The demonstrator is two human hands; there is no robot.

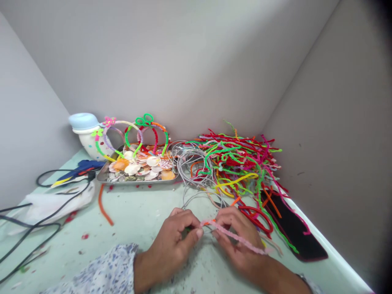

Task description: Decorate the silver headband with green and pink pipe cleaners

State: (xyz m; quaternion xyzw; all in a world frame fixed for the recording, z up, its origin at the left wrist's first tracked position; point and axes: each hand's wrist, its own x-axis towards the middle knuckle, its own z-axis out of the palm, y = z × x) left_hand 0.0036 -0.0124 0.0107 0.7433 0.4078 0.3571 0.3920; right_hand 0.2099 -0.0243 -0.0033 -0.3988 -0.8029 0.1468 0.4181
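Note:
Low over the front of the table, my left hand (174, 239) is closed, thumb and forefinger pinching one end of a pink pipe cleaner (237, 237). Close to its right, my right hand (241, 237) also pinches, with the pink strand running across its fingers and its free end trailing right. A short orange piece (209, 223) shows between the two hands, against the pink one. Thin grey wire passes there too, but how it is held is hidden by the fingers. Just beyond the hands lies a loose coil of grey wire (196, 168).
A metal tray (137, 182) of seashells stands behind, with pipe-cleaner hoops (167, 141) upright in it. Right of it is a tangled pipe-cleaner heap (241, 157) beside a black pad (301, 234). At left are a blue glue gun (87, 165), black cables (39, 224) and a blue-lidded white container (92, 143).

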